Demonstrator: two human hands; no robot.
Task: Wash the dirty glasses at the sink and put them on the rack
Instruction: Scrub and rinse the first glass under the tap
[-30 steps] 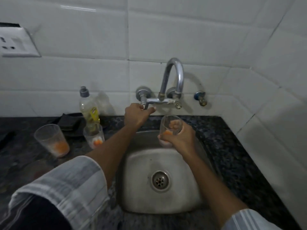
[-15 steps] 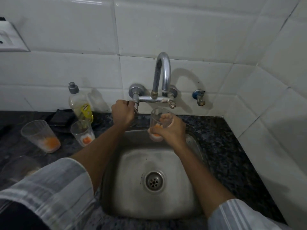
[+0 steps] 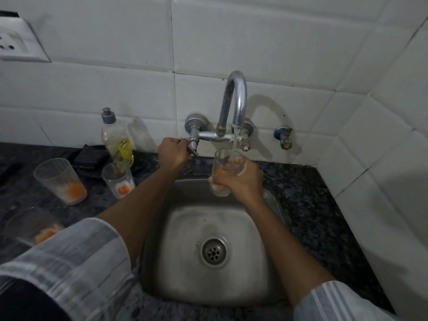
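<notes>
Head view, over steel sink point(image 3: 259, 262). Right hand point(image 3: 240, 179) closed around glass point(image 3: 225, 172), upright, above far edge of basin, orange residue at bottom. Water stream point(image 3: 235, 140) from curved faucet point(image 3: 234, 100) falling at far rim of glass. Left hand point(image 3: 172, 154) clenched on left tap lever point(image 3: 193, 147). Three more dirty glasses on dark counter point(image 3: 308, 205), left of sink: tall glass point(image 3: 59, 179), short glass point(image 3: 118, 179), near glass point(image 3: 30, 228) partly hidden by sleeve point(image 3: 69, 262). Soap bottle point(image 3: 117, 137) just behind short glass.
</notes>
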